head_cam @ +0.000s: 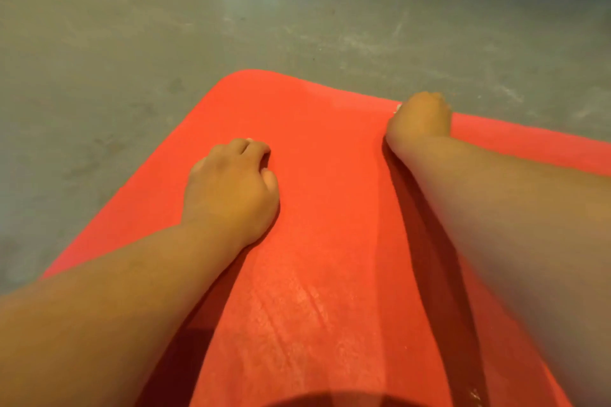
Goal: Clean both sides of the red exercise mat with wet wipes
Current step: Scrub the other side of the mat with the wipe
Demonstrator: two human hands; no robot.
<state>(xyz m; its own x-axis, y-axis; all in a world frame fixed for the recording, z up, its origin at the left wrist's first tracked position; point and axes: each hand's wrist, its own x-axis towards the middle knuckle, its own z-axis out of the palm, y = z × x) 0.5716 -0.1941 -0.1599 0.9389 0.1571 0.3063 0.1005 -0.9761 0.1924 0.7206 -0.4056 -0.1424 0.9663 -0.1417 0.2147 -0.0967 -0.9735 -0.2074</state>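
red mat [330,208] spread on floor [132,43] | left hand [231,188] rested by far-left corner, fingers curled together | right hand [420,119] at far edge, fingers clamped on wet wipe [397,108]

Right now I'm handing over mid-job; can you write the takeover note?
Left hand: fingers curled, resting on the mat, nothing visible in it.
Right hand: at the mat's far edge, curled round a white scrap, likely the wipe.
Done: wet streaks show on the near part of this face.
Left: the rest of this face; the underside is hidden, so check it.
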